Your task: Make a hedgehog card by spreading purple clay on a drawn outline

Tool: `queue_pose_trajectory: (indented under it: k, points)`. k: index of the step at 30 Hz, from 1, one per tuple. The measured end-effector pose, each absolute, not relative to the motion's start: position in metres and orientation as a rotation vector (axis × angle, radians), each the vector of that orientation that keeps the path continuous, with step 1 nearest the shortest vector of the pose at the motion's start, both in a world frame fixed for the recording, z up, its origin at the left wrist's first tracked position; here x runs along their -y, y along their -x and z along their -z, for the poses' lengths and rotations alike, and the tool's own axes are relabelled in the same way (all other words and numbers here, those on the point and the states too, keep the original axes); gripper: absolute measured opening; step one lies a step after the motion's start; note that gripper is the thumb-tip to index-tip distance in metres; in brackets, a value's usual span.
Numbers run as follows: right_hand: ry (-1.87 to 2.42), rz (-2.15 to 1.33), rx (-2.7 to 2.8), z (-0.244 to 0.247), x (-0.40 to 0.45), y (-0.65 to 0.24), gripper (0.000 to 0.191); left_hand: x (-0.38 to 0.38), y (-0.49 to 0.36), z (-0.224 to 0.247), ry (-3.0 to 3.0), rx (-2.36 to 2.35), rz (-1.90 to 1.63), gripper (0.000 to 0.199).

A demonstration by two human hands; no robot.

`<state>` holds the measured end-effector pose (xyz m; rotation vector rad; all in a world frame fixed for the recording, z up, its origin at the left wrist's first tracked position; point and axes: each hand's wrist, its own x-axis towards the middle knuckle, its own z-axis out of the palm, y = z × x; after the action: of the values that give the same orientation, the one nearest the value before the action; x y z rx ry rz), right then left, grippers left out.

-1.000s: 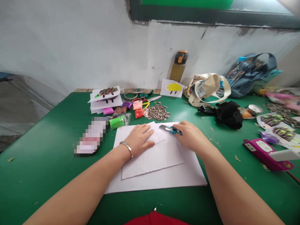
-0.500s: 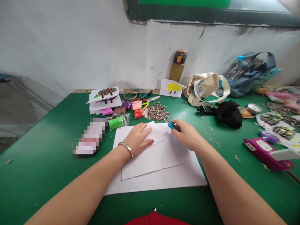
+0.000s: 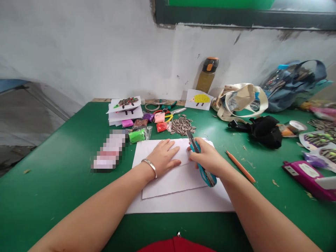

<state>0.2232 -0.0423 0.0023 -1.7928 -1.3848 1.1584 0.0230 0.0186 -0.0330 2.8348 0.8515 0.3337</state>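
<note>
My left hand [image 3: 165,158] lies flat on the white paper [image 3: 170,181], its fingers spread over a smaller piece on top. A silver bangle [image 3: 150,167] circles that wrist. In my right hand [image 3: 207,155] is a blue utility knife [image 3: 208,175], its blade out and pointing away toward the far side of the table. The knife is above the right part of the paper; whether the blade touches it I cannot tell. A larger white sheet [image 3: 181,206] lies underneath, and the upper paper has a rough near edge.
Sunflower seeds [image 3: 182,125] are heaped beyond the paper, beside bagged coloured clay [image 3: 137,135] and scissors [image 3: 178,111]. An orange pencil [image 3: 240,166] lies right of my right hand. A pixelated phone-like object [image 3: 110,149] lies left; a magenta glue gun-like device [image 3: 309,176] lies right.
My right hand has turned the utility knife, so its blue handle now shows below the palm. The view has shifted left, and the pencil has come into sight. My left hand stays on the paper.
</note>
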Motion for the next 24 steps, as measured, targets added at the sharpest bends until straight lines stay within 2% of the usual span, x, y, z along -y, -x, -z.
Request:
queue_pose_trajectory:
  k: [8, 14, 24]
  points:
    - [1.705, -1.129, 1.311, -0.0012, 0.0388, -0.2253, 0.036, -0.0164, -0.0246, 0.0297, -2.757, -0.967, -0.191, 0.068]
    - [1.715, -1.006, 1.43, -0.0049, 0.0409, -0.223, 0.034, -0.0165, -0.0257, 0.0304, -2.72, -1.012, -0.201, 0.077]
    - [1.551, -1.145, 1.411, -0.0072, 0.0424, -0.223, 0.035, -0.0201, -0.0235, 0.0321, -2.569, -0.916, -0.492, 0.092]
